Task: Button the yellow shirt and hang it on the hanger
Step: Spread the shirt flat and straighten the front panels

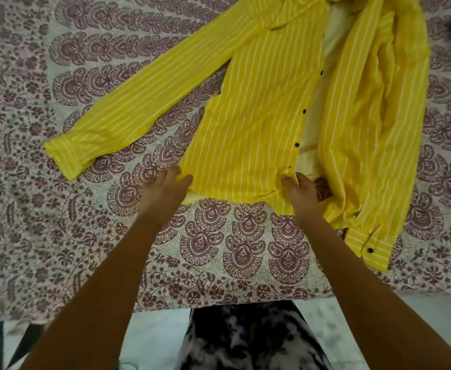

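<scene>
Spotter: Shirt (259, 124), yellow with thin white stripes, spread front-up on patterned bedspread (58, 236). Collar end far, hem near. Front unbuttoned, open down the middle, pale inside showing in the gap.

Recorder: Panels?

Spotter: Left panel flat and smooth. Black buttons (304, 111) in a line down its right edge, several in plain sight. Right panel rumpled, folded sleeve (379, 102) lying down over it. Its cuff (379, 244) is at near right, with one black button of its own. Outstretched sleeve (152, 97) runs away to the left, flat on the cloth.

Recorder: Hands?

Spotter: Both at the hem of the left panel, bare arms reaching in from the near edge. Right hand (300, 194) at the hem's right corner, just below the lowest button. Fingers curled, thumb and fingers pinching the fabric edge, a small fold raised between them. Left hand (163, 193) at the hem's left corner, fingertips touching the cloth, yellow edge lying over one finger. Blurred; cannot tell whether it grips or only rests there.

Recorder: Surroundings?

Spotter: Bedspread's edge runs across near the bottom. Pale floor (379, 311) beyond it, and dark-and-white printed clothing (245, 343) at near centre.
</scene>
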Motion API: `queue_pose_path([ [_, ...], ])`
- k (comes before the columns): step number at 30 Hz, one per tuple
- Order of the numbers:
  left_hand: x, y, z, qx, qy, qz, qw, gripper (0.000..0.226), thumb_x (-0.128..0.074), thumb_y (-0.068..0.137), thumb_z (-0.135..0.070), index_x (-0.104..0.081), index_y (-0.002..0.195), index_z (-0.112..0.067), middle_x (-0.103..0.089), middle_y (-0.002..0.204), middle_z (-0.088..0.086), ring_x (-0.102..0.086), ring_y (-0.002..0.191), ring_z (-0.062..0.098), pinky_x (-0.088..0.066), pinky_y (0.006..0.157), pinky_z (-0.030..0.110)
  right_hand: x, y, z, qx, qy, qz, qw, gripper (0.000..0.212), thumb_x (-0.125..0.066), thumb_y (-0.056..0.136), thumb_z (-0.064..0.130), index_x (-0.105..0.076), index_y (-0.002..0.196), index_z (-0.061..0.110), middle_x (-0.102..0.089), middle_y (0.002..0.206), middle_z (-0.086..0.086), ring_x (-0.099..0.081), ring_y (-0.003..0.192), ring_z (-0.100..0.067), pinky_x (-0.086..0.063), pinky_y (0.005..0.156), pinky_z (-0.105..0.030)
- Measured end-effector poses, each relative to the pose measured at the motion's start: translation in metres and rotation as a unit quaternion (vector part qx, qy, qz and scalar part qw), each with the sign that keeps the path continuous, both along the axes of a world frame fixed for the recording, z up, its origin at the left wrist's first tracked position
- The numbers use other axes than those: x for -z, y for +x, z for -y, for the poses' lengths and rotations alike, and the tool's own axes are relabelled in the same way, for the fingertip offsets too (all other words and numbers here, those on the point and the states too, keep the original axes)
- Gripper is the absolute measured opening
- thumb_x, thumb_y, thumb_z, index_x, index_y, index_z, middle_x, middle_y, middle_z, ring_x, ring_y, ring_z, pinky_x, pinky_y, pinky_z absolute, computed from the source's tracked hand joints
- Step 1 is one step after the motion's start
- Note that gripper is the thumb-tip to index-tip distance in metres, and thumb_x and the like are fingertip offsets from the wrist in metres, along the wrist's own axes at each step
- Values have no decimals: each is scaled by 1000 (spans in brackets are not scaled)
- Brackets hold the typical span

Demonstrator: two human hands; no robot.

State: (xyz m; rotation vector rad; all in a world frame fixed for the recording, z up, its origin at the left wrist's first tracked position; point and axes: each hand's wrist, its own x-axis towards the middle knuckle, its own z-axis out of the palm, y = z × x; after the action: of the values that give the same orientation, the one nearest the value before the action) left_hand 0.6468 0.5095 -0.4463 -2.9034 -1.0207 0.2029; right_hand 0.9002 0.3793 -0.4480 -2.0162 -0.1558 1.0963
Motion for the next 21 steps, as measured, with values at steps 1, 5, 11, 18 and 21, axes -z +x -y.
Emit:
queue_pose_path([
  [1,2,7,1,4,2,-7,1000,32,-77,63,-14,-62,90,-19,-63,85,8,-61,65,25,-50,49,30,-4,0,-1,7,14,-10,1000,21,-50,93,18,-62,108,9,-60,88,2,-55,81,-11,-42,69,-26],
  [5,1,15,-5,-48,-4,13,999,28,-73,58,-3,-61,80,-15,-57,63,4,-51,41,21,-37,37,22,-16,3,-6,63,51,-63,995,23,-49,93,13,-58,115,10,-58,91,8,-54,85,-8,-42,67,-21],
  [11,-1,-28,-10,-156,-60,49,985,32,-70,62,12,-64,88,-5,-63,79,15,-55,37,31,-43,33,32,-10,-6,-12,14,3,-54,998,41,-56,91,22,-50,129,7,-55,124,-5,-52,114,-20,-41,95,-33],
  [18,1,-30,-9,-188,-134,41,972,23,-63,73,11,-64,93,0,-60,96,22,-61,54,41,-51,48,49,9,-22,-7,7,-119,51,992,21,-58,88,18,-68,90,0,-67,90,-24,-62,84,-34,-49,84,-43],
  [21,5,-34,-11,-193,-129,105,967,21,-46,82,-9,-60,94,1,-60,94,21,-59,55,39,-49,49,42,0,-23,-17,142,-59,-42,987,18,-60,87,17,-62,69,17,-52,63,-5,-47,60,-15,-41,63,-32],
])
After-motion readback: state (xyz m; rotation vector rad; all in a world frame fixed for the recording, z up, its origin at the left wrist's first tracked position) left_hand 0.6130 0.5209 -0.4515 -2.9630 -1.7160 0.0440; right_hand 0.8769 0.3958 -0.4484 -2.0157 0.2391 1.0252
